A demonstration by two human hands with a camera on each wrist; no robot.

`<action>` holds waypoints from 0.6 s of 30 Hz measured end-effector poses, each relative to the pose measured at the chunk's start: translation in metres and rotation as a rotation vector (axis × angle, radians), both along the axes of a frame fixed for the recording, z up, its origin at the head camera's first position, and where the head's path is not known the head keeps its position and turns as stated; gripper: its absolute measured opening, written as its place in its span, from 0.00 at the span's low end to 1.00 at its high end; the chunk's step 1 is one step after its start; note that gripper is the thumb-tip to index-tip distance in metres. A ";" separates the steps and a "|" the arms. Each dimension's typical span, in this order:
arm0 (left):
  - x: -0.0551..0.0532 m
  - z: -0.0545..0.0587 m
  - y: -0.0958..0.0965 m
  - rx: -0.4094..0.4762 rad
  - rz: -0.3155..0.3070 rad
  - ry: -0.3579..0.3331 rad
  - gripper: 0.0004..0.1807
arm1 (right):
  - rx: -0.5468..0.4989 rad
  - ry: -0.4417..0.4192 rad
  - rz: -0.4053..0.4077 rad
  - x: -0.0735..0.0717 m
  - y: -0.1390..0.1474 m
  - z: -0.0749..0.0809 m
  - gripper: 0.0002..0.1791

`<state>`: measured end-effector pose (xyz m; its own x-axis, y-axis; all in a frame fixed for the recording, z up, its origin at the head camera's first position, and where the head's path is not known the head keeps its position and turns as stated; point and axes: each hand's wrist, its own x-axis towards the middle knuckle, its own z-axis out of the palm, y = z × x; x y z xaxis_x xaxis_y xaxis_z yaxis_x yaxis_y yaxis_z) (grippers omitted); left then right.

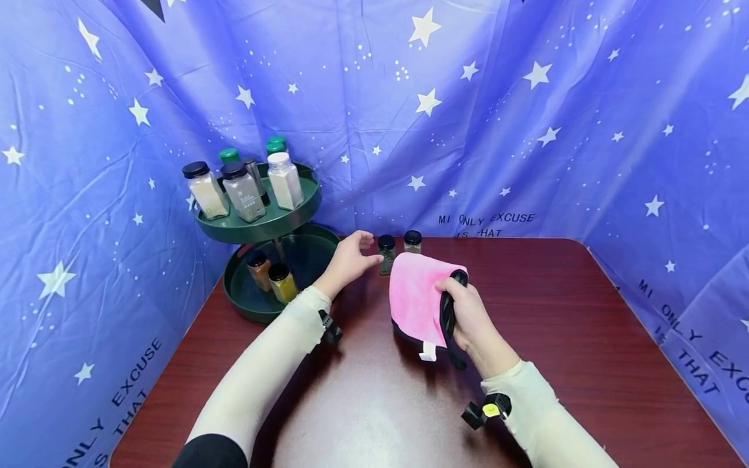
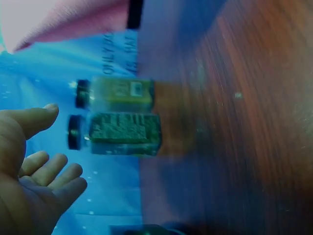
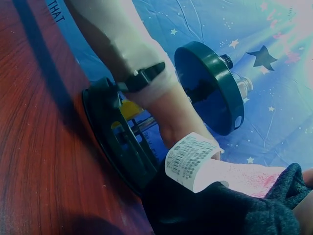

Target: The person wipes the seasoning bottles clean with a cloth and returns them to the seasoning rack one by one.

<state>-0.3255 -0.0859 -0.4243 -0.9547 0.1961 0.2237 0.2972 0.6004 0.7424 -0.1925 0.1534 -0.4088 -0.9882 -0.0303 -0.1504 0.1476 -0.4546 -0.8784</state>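
A pink cloth (image 1: 418, 296) with a dark edge and a white tag (image 3: 190, 161) hangs folded from my right hand (image 1: 468, 312), which grips it between thumb and fingers above the table. My left hand (image 1: 351, 260) reaches toward two small spice jars with black lids. In the head view its thumb is close to the nearer jar (image 1: 386, 257). The left wrist view shows that jar (image 2: 124, 133) with green contents, apart from the spread fingers and thumb (image 2: 36, 117). Beside it stands the second jar (image 2: 122, 93), with yellowish contents; the cloth partly hides its base in the head view.
A two-tier dark green round rack (image 1: 260, 227) stands at the left of the reddish-brown table (image 1: 544, 312). Several jars with black, white and green lids sit on its upper tier; an orange-brown jar (image 1: 259, 270) and a yellow jar (image 1: 283, 284) are on the lower. Starry blue curtains (image 1: 374, 117) surround it.
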 end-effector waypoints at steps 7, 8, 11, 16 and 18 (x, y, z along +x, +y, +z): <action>-0.022 -0.008 0.008 -0.089 -0.027 -0.040 0.39 | 0.006 -0.006 0.010 -0.001 -0.001 -0.001 0.09; -0.024 -0.009 0.008 -0.097 -0.029 -0.045 0.40 | 0.005 -0.006 0.011 -0.001 -0.001 -0.001 0.09; -0.028 -0.012 0.011 -0.110 -0.028 -0.057 0.41 | -0.003 -0.005 0.013 -0.002 -0.001 -0.001 0.09; -0.033 -0.019 0.017 -0.113 -0.012 -0.075 0.42 | -0.021 -0.003 0.020 -0.002 0.001 -0.001 0.10; -0.035 -0.022 0.018 -0.104 -0.006 -0.082 0.41 | -0.026 -0.002 0.026 -0.002 0.002 0.000 0.10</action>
